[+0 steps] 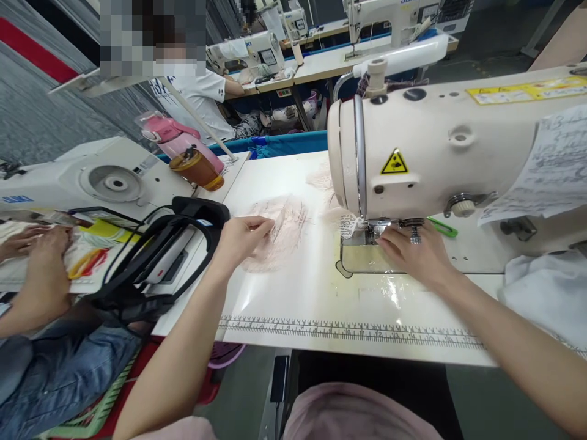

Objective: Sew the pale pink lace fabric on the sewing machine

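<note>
Pink lace (291, 231) lies on the white table (293, 299), left of the sewing machine (431, 140) — the left hand (241, 239) pinches its left side between thumb and fingers. The right hand (420, 252) is by the presser foot (375, 231) — whether it grasps anything, I cannot tell. White lace (350, 227) sits beside the foot.

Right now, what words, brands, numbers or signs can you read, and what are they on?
"JUKI": on the white sewing machine at left.
Yellow warning triangle, no words: on the near sewing machine.
Numbers on the ruler strip: too small to read surely.
Yellow label, handwritten paper, print on the white shirt, lettering on the rear machines: too small or blurred.
</note>
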`<state>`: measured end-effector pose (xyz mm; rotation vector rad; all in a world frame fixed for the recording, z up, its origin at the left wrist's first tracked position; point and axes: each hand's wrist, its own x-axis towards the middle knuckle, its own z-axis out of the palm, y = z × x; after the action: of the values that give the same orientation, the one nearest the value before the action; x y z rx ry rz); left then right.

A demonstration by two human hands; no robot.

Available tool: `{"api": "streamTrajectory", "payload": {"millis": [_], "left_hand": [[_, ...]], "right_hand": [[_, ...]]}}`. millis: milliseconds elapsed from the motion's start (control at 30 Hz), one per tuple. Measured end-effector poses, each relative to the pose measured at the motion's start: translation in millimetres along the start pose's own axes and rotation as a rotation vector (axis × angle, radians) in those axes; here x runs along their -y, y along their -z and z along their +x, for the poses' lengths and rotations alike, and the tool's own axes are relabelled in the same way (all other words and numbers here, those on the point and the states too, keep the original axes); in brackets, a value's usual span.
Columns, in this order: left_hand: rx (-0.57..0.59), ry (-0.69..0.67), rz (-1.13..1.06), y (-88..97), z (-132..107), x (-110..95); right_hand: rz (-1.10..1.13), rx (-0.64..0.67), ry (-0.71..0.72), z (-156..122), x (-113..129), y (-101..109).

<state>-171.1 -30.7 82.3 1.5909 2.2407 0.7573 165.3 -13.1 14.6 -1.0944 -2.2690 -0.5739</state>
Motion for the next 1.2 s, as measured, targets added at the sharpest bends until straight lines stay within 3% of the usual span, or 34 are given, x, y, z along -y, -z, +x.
{"api": "streamTrajectory", "payload": {"millis": [67, 133, 200, 333, 400, 467, 500, 600, 700, 767, 833, 867, 967, 1067, 1133, 1200], "left_hand": [[-0.018, -0.04, -0.033, -1.8, 2, 4], [-0.114, -0.098, -0.064, -2.2, 7, 7], [-0.33, -0.149, -0.099, 2.7, 12, 7], [-0.88, -0.254, -0.12, 28.7, 9, -9], [-0.952, -0.335, -0.094, 40.1, -8, -27], [-0.713, -0.431, -0.021, 43.4, -32, -48], [-0.658, -0.472, -0.087, 41.5, -44, -57], [-0.134, -0.383, -0.289, 22.0, -70, -80], [0.181, -0.379, -0.312, -12.4, -69, -87], [0.341, -0.421, -0.182, -37.6, -59, -84], [0.385, -0.486, 0.051, -59.0, -52, -79], [0.328, -0.548, 0.173, -67.2, -51, -76], [0.112, -0.894, 0.351, -82.7, -60, -72], [0.107, -1.228, 0.341, -93.0, -74, -72], [0.117, -1.292, 0.355, -100.4, -78, -70], [0.099, -1.272, 0.36, -107.4, -75, -68]], "right_hand": [[-0.016, 0.006, 0.003, 0, 0, 0], [-0.004, 0.008, 0.0, 0, 0, 1], [0.009, -0.005, 0.003, 1, -1, 1], [0.004, -0.038, -0.001, 2, -2, 1], [0.005, -0.041, -0.013, 3, -2, 1], [0.027, -0.042, -0.03, 3, -3, 0], [0.048, -0.044, -0.039, 3, -3, 0], [0.103, -0.043, -0.064, 3, -5, -2], [0.105, -0.011, -0.089, 2, -8, -4], [0.093, 0.011, -0.105, 2, -10, -6], [0.083, 0.023, -0.113, 3, -11, -5], [0.081, 0.033, -0.116, 3, -11, -5], [0.078, 0.074, -0.119, 6, -8, 0], [0.07, 0.056, -0.092, 7, -3, 6], [0.072, 0.058, -0.067, 7, 0, 8], [0.095, 0.097, -0.035, 6, 4, 9]]}}
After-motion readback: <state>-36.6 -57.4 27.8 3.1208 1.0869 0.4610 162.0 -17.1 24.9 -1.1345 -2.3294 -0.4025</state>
